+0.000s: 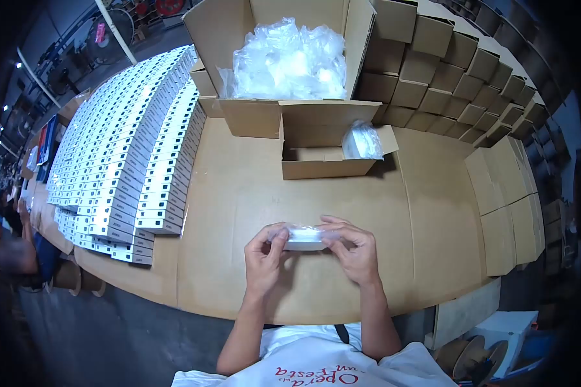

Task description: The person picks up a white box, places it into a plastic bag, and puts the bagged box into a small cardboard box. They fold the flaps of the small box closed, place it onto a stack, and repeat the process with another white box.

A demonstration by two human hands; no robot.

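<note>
A small white box [303, 240] in clear plastic wrap is held level above the table, between my two hands. My left hand [265, 255] pinches its left end, thumb toward me. At the right end, my right hand [350, 248] grips the wrap and box with thumb and bent fingers. Beyond them stands an open brown carton [326, 169] with its flaps up. Inside its right end sits a plastic-wrapped bundle [363, 140]. Behind it, a larger open carton [248, 119] is heaped with clear plastic bags [290, 61].
Stacked white boxes [119, 155] fill the table's left side. Brown cartons [445, 71] are piled at the back right, and more closed cartons [507, 200] stand at the right edge. Another person [19, 245] is at the far left. A white stool [507, 329] stands lower right.
</note>
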